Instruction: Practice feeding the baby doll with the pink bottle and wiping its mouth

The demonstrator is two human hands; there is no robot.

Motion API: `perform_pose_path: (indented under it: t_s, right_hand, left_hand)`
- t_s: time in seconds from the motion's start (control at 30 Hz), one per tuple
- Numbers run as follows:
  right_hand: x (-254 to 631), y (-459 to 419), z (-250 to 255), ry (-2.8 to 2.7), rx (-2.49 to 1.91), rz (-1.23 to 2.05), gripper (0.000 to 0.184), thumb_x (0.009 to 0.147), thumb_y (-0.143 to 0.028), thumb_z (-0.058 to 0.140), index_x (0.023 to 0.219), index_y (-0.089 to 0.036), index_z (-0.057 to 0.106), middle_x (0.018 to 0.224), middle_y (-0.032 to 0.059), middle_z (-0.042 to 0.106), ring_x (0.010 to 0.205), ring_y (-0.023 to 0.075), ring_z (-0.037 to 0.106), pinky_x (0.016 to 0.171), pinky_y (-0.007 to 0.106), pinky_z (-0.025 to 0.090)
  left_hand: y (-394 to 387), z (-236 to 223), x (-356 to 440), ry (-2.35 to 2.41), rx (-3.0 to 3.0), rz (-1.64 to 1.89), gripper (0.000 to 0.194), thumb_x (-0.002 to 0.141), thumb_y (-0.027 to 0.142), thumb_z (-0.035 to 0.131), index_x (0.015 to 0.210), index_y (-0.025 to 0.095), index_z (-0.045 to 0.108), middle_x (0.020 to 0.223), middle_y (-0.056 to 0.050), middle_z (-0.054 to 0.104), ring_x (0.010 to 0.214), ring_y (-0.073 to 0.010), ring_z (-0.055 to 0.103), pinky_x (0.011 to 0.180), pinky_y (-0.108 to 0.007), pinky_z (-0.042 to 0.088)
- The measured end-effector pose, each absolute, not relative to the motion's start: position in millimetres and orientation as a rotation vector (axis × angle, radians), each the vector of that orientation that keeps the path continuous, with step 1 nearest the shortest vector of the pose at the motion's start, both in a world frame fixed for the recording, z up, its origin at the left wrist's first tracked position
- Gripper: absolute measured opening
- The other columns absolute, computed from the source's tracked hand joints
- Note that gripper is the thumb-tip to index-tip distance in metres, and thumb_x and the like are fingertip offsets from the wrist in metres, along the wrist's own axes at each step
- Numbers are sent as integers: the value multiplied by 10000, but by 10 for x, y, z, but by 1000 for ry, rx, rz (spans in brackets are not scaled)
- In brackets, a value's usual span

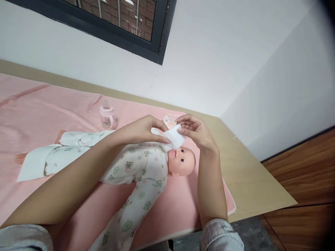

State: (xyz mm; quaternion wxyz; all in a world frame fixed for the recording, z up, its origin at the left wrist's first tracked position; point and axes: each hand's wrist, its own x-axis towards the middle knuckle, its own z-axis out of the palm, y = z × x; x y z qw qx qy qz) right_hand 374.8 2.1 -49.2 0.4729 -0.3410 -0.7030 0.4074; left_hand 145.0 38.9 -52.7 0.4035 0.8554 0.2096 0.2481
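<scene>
Both hands hold one small white cotton pad point(175, 137) just above the doll's head. My left hand point(142, 129) pinches its left edge with fingers closed. My right hand point(195, 131) pinches its upper right corner. Below them a baby doll point(146, 167) in a white printed sleepsuit lies on its back on a pink blanket point(42, 111), its bare head point(181, 161) pointing right. My left forearm crosses over the doll's body.
A pink baby bottle point(107, 117) stands on the blanket behind the doll. A small pink-and-white packet point(169, 122) lies behind my hands. The blanket covers a beige table point(251, 174) set in a white-walled corner; wooden floor lies to the right.
</scene>
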Motion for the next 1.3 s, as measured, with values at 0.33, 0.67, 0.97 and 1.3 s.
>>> perform_pose_path:
  t_s: [0.33,0.67,0.97,1.3]
  right_hand:
    - [3608,-15,-518,-1596,-895,799,351,758,-430,743,1059,-275,653,1081,18,646,888,127,615,746,253,547]
    - [3394,-63,-551,-1515,-892,841,526,743,-431,754,1215,-327,547,1312,19,546,921,130,636,706,247,559]
    - [3607,90,-597,-1622,-908,888,492,744,-403,754,1192,-294,581,1259,30,593,985,152,634,868,320,556]
    - [4421,912,-1699,-1201,-1000,1151,484,620,-388,836,1042,-264,634,1039,7,697,908,134,656,943,326,520]
  left_hand:
    - [336,-527,1476,460,2202,998,204,777,413,749,910,261,783,1224,-17,629,1193,-256,546,1044,-357,435]
    - [170,-507,1582,366,2325,1339,99,829,345,735,891,279,776,1305,1,596,1264,-236,497,1053,-356,428]
    - [16,-454,1575,367,2257,1250,130,848,322,703,800,211,750,908,-21,717,936,-183,641,872,-276,490]
    - [275,-705,1729,590,2375,422,323,812,324,624,613,150,438,578,40,333,534,-90,319,494,-242,225]
